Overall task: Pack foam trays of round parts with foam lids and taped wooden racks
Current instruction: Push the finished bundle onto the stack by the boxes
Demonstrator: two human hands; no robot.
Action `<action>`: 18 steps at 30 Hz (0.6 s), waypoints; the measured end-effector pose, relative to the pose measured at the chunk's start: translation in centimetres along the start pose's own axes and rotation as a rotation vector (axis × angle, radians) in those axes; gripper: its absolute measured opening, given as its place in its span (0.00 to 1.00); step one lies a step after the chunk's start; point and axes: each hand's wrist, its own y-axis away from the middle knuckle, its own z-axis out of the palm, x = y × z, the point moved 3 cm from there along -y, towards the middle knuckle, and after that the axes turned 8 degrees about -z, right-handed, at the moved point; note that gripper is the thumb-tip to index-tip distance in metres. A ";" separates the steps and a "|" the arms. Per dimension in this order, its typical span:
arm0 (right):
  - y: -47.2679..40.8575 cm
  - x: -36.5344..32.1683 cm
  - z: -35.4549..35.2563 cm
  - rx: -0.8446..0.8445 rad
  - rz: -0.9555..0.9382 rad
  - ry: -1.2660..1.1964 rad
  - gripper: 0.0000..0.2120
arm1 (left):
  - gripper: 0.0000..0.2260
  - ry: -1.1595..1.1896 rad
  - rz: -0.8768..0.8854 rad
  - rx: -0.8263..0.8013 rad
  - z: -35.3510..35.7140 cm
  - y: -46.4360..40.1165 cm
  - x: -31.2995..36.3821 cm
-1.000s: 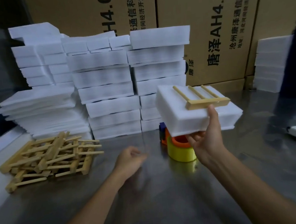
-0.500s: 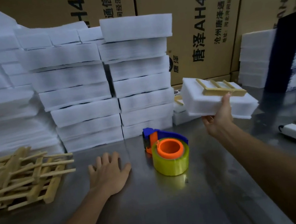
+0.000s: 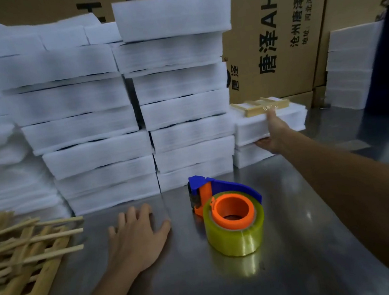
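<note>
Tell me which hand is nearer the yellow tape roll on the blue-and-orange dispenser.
Left. The left hand lies flat on the steel table beside the yellow tape roll. The right hand is farther back, holding the white foam pack with a wooden rack.

The right hand (image 3: 273, 133) grips a foam pack (image 3: 288, 120) topped by a wooden rack (image 3: 259, 106), atop another pack; the left hand (image 3: 135, 238) lies flat beside the tape dispenser (image 3: 228, 217).

Tape dispenser (image 3: 228, 217) before foam stacks (image 3: 178, 89), loose racks (image 3: 25, 256) left, cartons (image 3: 272, 32) behind
</note>
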 end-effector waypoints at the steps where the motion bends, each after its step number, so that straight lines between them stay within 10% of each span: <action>1: -0.2 0.5 0.0 0.001 0.003 0.059 0.31 | 0.19 -0.005 0.000 -0.001 0.0 0.0 0.0; 18: -1.5 1.0 -1.0 0.114 -0.003 0.328 0.35 | 0.21 -0.039 -0.026 0.008 0.1 0.0 0.0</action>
